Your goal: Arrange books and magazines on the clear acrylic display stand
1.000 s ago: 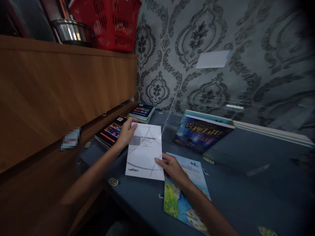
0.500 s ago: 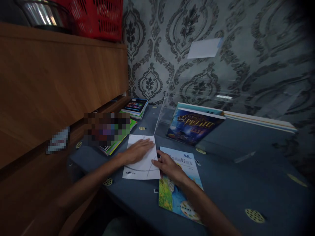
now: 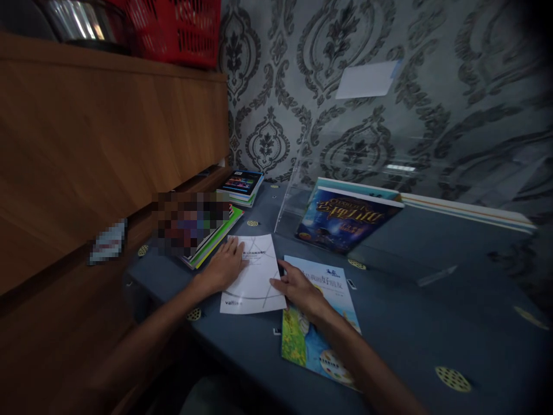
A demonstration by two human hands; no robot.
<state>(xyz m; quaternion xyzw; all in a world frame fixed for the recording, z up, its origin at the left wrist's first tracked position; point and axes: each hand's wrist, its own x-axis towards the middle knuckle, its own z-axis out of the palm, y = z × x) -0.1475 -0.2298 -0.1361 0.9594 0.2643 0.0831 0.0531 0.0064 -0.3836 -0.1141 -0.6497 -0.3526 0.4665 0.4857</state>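
Observation:
A white booklet with grey curved lines and small dark print lies on the blue-grey tablecloth. Across its left edge rests my left hand, fingers laid flat on the cover. My right hand pinches the booklet's right edge, thumb on top and the other fingers partly hidden. Beneath my right wrist is a light-blue picture book with a green and yellow lower corner, just right of the booklet.
A clear acrylic stand holds a dark-blue book against the patterned wall. Stacked books lie left of my hands, with another pile behind. A wooden cabinet on the left carries a red basket and a metal pot.
My left hand has slid left from the booklet's middle to its left edge, uncovering the printed title. My right hand keeps its hold on the right edge. The view has shifted slightly.

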